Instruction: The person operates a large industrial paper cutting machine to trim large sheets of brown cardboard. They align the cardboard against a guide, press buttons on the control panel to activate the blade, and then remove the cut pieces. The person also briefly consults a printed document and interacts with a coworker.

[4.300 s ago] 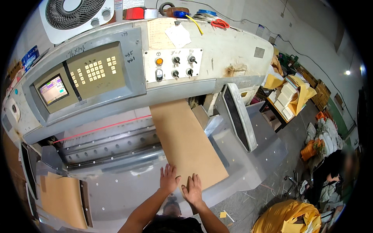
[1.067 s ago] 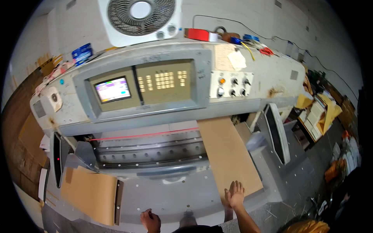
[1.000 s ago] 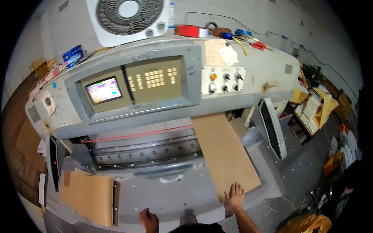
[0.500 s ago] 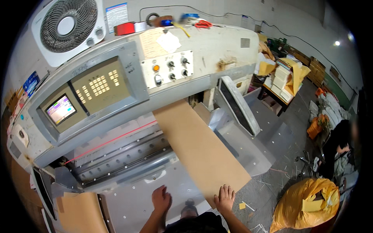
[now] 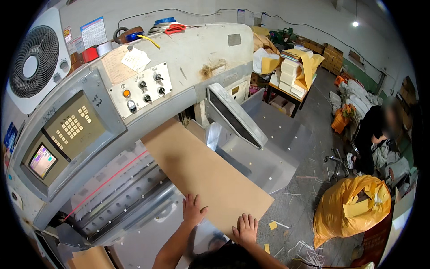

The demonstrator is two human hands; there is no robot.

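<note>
A long brown board or paper sheet [image 5: 201, 168] lies slantwise on the metal table of a paper-cutting machine, its far end under the machine's front. My left hand [image 5: 193, 210] rests at the sheet's left edge, its fingers stretched out and slightly spread. On the near end of the sheet lies my right hand [image 5: 245, 229], palm down with fingers apart. Neither hand grips anything. Left of the sheet, a red light line [image 5: 107, 181] crosses the machine bed. Whether the brown piece is one sheet or a stack, I cannot tell.
A keypad panel [image 5: 71, 125] and lit screen [image 5: 42, 160] face me. An upright side guard [image 5: 237, 115] stands right of the sheet. More brown sheets [image 5: 92, 259] lie lower left. A full yellow sack [image 5: 351, 213] sits on the right floor; a person [image 5: 378, 130] sits beyond.
My left hand has moved forward and right from above the bare metal table onto the sheet's left edge. My right hand stays on the near end. The view has turned to the right.
</note>
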